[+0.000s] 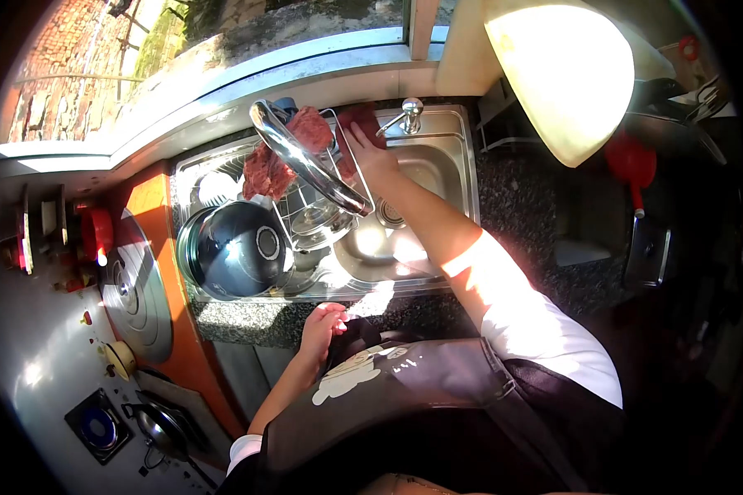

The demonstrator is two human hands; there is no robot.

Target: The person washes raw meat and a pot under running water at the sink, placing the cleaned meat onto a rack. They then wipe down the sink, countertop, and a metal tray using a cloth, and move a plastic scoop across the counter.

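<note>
Dark apron, right hand loosely spread, red cloth beneath its fingers, hold unclear

"What does the right hand cover?"
"Part of the dark red cloth."
"Are the rust-red cloths joined?"
"The faucet spout hides that."
"Anything in the left hand?"
"Too small to tell."

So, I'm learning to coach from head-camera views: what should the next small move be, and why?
Perhaps close the right hand on the dark red cloth by the sink: the hand lies spread against it, seemingly without gripping, while the left hand is apart, near the front edge of the counter.
</note>
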